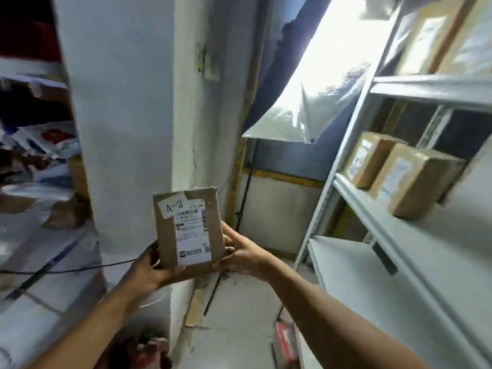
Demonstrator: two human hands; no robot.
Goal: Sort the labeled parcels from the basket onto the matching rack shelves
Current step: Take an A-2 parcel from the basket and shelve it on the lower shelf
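- The left hand point(149, 267) and the right hand point(239, 251) are gripping the brown parcel point(189, 230) labeled A-2 between them, fingers curled on its lower edges
- The rack point(372, 209) is standing to the right of the held parcel, carrying two boxes point(399, 171)

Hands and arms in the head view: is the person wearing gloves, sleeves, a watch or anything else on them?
Nothing shows on either. The left hand and the right hand are bare, with no gloves, and no rings that can be made out. Both forearms are uncovered from wrist to the bottom edge of the frame: no sleeve, watch, band or strap is in view.
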